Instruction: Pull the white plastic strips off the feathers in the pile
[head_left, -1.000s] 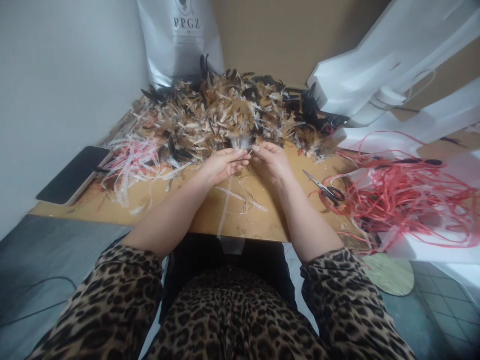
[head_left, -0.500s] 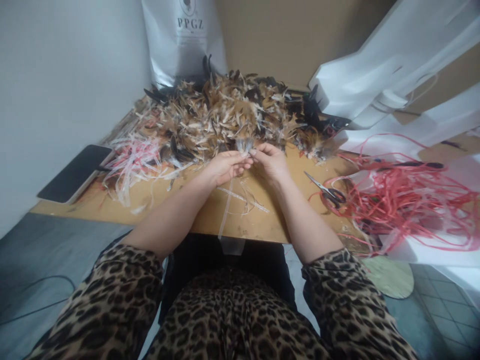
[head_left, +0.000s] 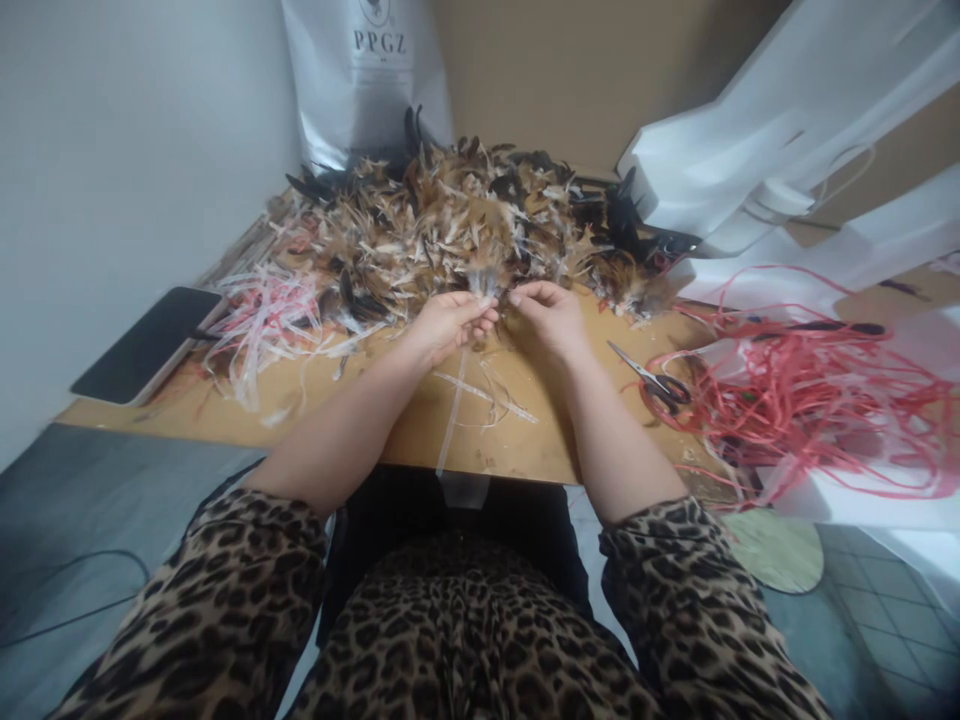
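Observation:
Between thumb and fingers, my left hand [head_left: 455,322] pinches the base of a small greyish feather [head_left: 486,280], its tip pointing away from me. Just to the right, my right hand [head_left: 551,312] is closed in a pinch, a short gap from the left fingertips; whatever it may hold is too small to make out. Both hands are above the near side of a heap of brown, black and white feathers [head_left: 442,215]. Thin clear strips [head_left: 491,397] lie on the tabletop below the hands, one running to the front edge.
Scissors [head_left: 652,377] lie right of my right arm, beside a tangle of red strips [head_left: 817,410]. Pink and white strips [head_left: 266,315] are piled at left, near a phone-like dark slab [head_left: 146,345]. A white bag [head_left: 367,90] stands behind the feathers on the brown table [head_left: 405,430].
My right hand has drawn slightly away to the right from the left fingertips. The left hand keeps its pinch on the feather.

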